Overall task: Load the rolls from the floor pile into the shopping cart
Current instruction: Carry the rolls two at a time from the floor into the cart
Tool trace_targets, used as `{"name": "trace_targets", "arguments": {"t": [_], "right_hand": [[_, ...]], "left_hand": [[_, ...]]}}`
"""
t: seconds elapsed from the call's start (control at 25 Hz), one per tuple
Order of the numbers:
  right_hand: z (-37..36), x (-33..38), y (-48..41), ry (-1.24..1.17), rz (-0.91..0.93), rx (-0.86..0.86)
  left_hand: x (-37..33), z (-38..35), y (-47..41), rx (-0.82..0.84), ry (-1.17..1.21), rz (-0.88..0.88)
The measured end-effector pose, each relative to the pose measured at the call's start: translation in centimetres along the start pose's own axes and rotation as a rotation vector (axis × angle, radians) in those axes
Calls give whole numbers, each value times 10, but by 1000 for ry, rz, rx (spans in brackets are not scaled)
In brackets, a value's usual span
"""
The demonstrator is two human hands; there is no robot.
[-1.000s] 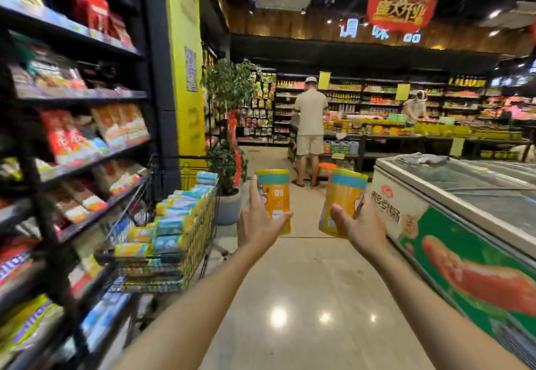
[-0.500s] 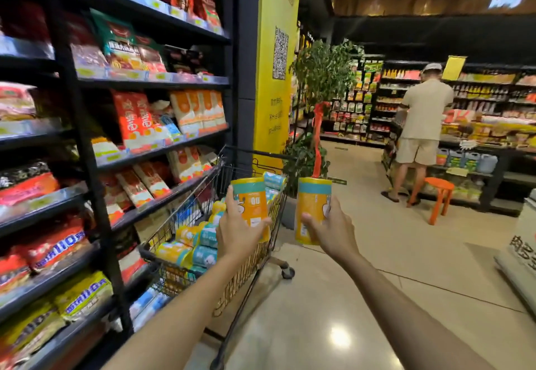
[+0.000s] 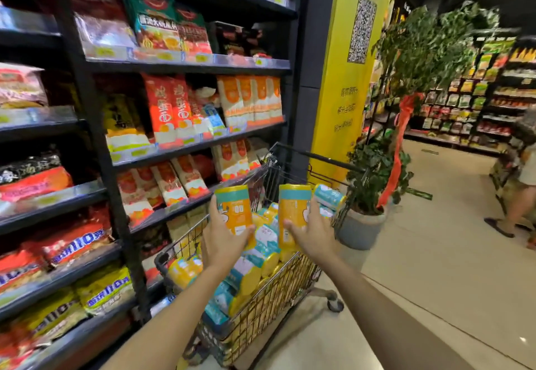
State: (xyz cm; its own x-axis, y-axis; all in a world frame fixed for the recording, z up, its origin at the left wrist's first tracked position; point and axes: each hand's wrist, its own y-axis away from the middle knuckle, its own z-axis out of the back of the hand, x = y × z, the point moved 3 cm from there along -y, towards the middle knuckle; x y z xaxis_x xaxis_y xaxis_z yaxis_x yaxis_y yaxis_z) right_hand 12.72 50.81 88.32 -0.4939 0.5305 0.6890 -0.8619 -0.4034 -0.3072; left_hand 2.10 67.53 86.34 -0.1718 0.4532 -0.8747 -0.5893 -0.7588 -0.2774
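Both arms are extended forward, one item in each hand.

The left hand grips the left roll, an orange plastic-wrapped cylinder with a teal band at its top, held upright. The thumb runs up its left side. The fingers curl round its lower right part. The grip is clamped tight on the wrap.

The right hand grips the right roll, a matching orange cylinder with a teal top band, also upright. The thumb lies on the lower left front. The fingers wrap round the right side.

The two held rolls are side by side, apart, at about the same height.

Directly below and beyond both hands is the black wire shopping cart. Both held rolls are above its basket. Under the hands lie the loaded rolls, orange-and-teal cylinders heaped mostly on their sides, up to the rim.

Left of the left hand are black metal store shelves carrying packaged goods. Beyond the right hand is a potted green plant tied with red ribbon, just past the cart's far end. A yellow pillar stands beside the plant.
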Motion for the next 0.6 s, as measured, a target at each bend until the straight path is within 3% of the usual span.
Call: {"name": "trace_targets", "arguments": {"t": [0.28,0.6], "right_hand": [[-92,-26,-157,26,130,231],[-203,-66,-254,39,187,517]], "left_hand": [[52,-64,-117,-136,-39,170],[131,-110,-177,-242,-163,421]]}}
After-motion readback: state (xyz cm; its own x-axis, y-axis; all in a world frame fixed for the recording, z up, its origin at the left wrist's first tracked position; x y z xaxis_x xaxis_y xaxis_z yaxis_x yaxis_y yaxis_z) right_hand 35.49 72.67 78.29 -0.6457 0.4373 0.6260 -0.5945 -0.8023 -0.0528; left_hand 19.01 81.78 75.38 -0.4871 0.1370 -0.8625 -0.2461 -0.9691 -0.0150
